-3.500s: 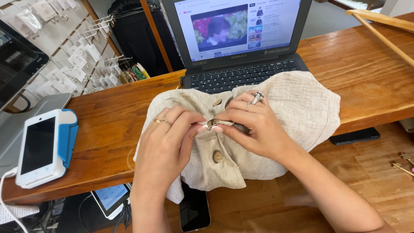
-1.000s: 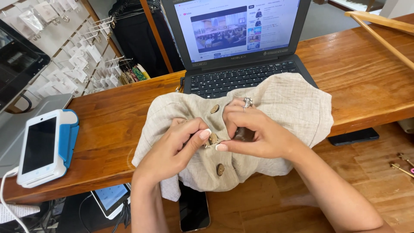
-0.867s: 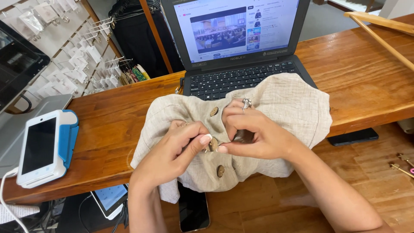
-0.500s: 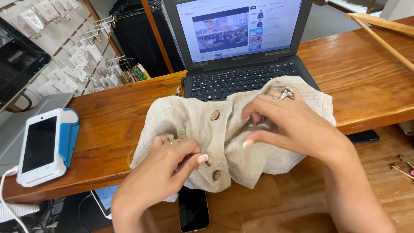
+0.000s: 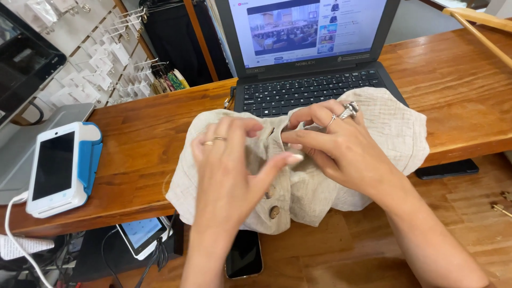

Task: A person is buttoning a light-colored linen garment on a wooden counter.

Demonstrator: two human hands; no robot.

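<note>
On the counter edge, left hand point(image 5: 226, 165) spread over the shirt point(image 5: 373, 138), right hand point(image 5: 341, 146) pinching its placket (buttons point(image 5: 274, 212) close); loosen, and cloth may slide off.

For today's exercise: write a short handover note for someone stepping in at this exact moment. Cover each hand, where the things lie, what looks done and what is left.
Left hand: fingers spread, resting on the beige garment, gripping nothing that shows.
Right hand: fingertips pressed into the cloth by the button strip; any grip is hidden.
Garment: bunched on the wooden counter, partly over the laptop keyboard.
Done: the lower button sits on the strip.
Left: upper strip is covered by the hands, so its state is unclear.
</note>
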